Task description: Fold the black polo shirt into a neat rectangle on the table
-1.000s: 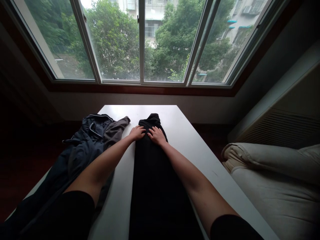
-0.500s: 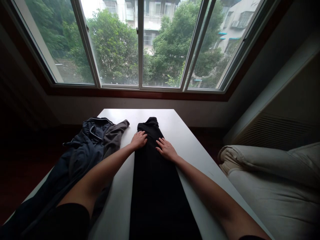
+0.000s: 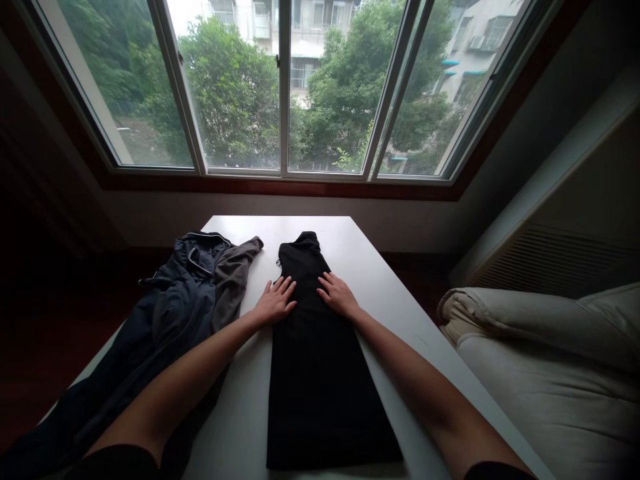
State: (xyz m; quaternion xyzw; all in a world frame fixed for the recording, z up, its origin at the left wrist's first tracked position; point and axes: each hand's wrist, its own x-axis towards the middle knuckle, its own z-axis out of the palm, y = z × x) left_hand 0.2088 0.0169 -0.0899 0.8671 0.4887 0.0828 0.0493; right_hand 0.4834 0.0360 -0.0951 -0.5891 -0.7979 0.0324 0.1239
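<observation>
A long black garment (image 3: 320, 387), which looks like a pair of trousers folded lengthwise, lies flat down the middle of the white table. Its bunched, narrower end points toward the window, and a small loop of cord sticks out on the left there. My left hand (image 3: 276, 301) rests on its left edge with the fingers spread. Across from it, my right hand (image 3: 338, 295) lies on the right edge, fingers stretched out. Neither hand grips the cloth.
The white table (image 3: 395, 313) narrows away toward the window (image 3: 320, 177). On its left side lies a crumpled dark blue garment (image 3: 187, 303) beside a grey one (image 3: 235, 273). A pale sofa (image 3: 540, 360) stands close on the right.
My left hand has slid a little toward me along the black cloth and its fingers have spread. The garment's near edge now shows at the bottom. My right hand has barely shifted.
</observation>
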